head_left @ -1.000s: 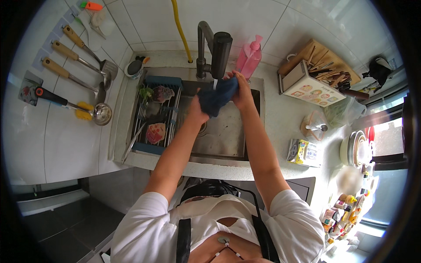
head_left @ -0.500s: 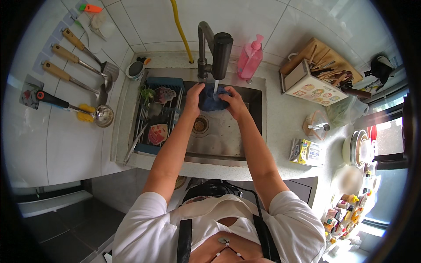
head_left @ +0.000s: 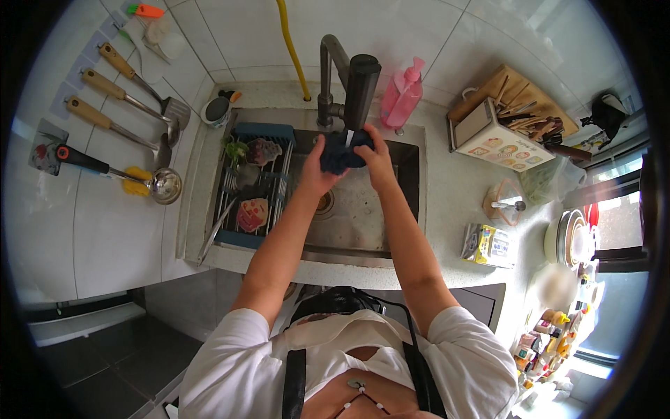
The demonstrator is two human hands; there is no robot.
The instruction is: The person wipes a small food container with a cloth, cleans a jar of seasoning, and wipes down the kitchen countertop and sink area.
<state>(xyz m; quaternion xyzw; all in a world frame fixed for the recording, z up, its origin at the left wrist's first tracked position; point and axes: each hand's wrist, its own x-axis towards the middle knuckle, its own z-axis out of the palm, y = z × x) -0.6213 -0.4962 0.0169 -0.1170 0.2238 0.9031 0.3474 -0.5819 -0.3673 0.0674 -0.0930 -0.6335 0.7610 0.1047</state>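
Under the dark tap (head_left: 362,91), a bunched dark blue cloth (head_left: 336,155) hangs over the steel sink (head_left: 359,222), and water runs onto it. My left hand (head_left: 318,171) grips the cloth's left side, its thumb up along the edge. On the other side my right hand (head_left: 377,159) is closed on the cloth, fingers curled over its upper part. The sink drain (head_left: 325,203) lies below, partly hidden by my left wrist.
Left in the sink sits a blue-rimmed rack (head_left: 259,130) with greens and packets. A pink pump bottle (head_left: 403,96) stands behind the sink. Utensils (head_left: 105,84) hang on the left wall. A utensil holder (head_left: 499,143) and a yellow-white package (head_left: 488,244) stand on the right counter (head_left: 447,209).
The cloth is bunched more tightly and sits slightly higher. My left hand has shifted right and turned under it; my right hand has risen a little and folded over it.
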